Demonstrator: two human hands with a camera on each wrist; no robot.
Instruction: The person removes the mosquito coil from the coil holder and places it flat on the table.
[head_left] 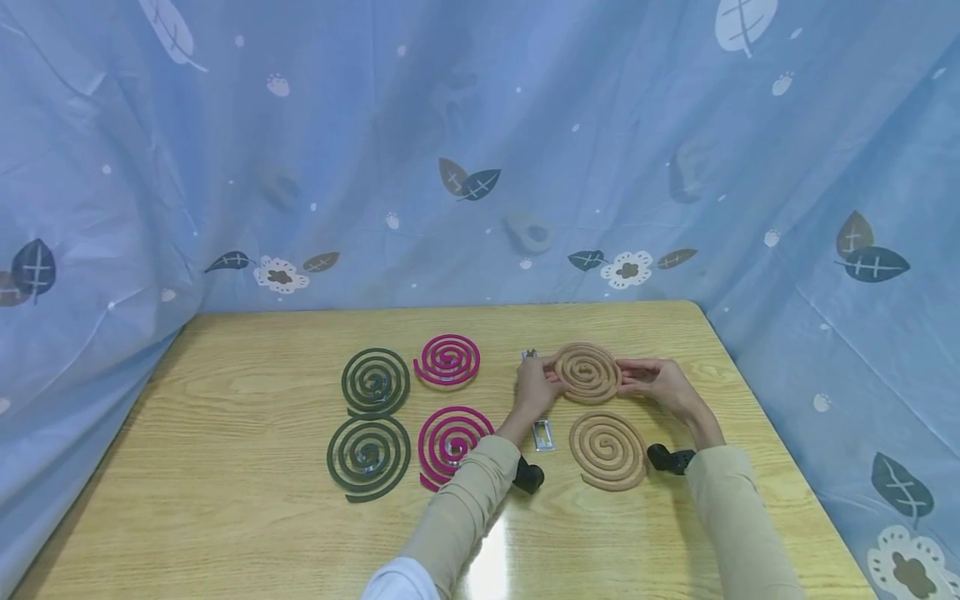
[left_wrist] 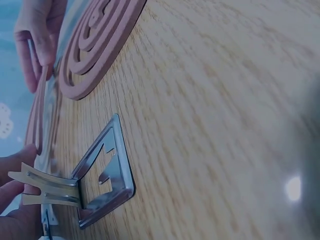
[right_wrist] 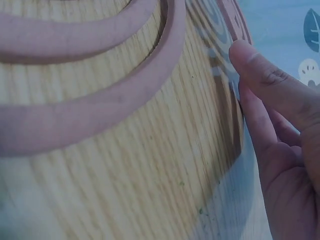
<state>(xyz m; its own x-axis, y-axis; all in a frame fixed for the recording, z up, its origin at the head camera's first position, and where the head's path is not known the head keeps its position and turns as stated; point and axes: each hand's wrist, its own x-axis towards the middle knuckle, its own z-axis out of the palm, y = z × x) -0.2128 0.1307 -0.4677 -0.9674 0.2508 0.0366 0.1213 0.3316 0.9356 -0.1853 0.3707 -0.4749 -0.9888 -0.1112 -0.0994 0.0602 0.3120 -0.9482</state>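
Both hands hold a tan mosquito coil [head_left: 586,370] by its opposite edges, raised over the back right of the table. My left hand [head_left: 536,388] pinches its left edge; my right hand [head_left: 670,387] pinches its right edge between thumb and fingers. In the left wrist view the held coil [left_wrist: 36,120] appears edge-on. A second tan coil [head_left: 606,444] lies flat on the table just in front. Beside it is a metal coil stand [head_left: 536,437] with an upright tab, shown large in the left wrist view. Another metal stand [head_left: 530,354] is partly hidden behind my left hand.
Two dark green coils [head_left: 354,386] and two magenta coils [head_left: 425,442] lie to the left, with metal stands at their centres. My left sleeve [head_left: 472,492] overlaps the nearer magenta coil. A blue patterned curtain [head_left: 480,242] hangs behind the wooden table [head_left: 225,433].
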